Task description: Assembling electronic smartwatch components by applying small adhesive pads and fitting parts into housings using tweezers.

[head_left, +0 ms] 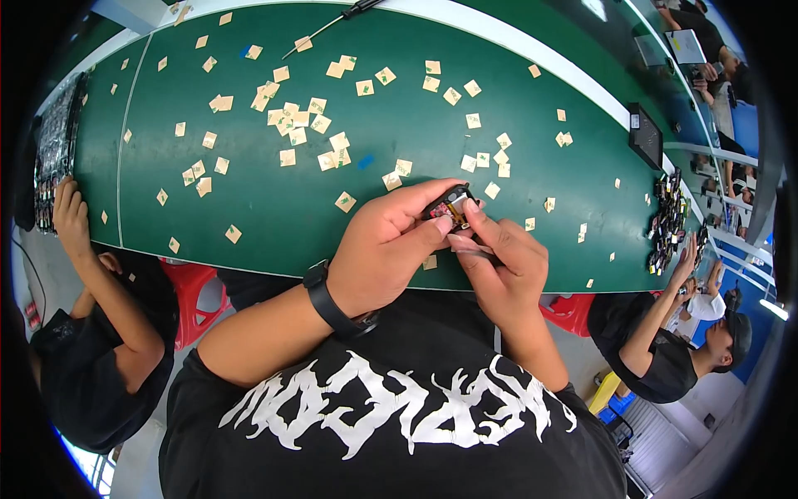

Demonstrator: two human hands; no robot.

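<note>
Right now you hold a small black electronic part [450, 205] above the near edge of the green table [249, 208], in front of your chest. Your left hand [384, 247] comes up from the lower left, bent at the wrist, with a black watch [331, 301] on it; its thumb and fingers are closed around the part from the left side. Your right hand [503, 259] comes from the lower right. Its fingertips [475, 218] touch the right side of the part, and a thin grey tool [472, 247] is pinched between its thumb and fingers, lying almost flat under the part.

Many small beige backing papers [291, 125] are scattered on the table beyond your hands. A long thin tool [328, 23] lies at the far edge.

At the left end a dark tray [56, 141] stands full of small parts; I cannot tell their kind. Another person's hand [71, 218] rests on its near end. At the right end a row of small dark parts [667, 220] lies near a second person [665, 341], and a small black device [646, 135] lies farther back.
</note>
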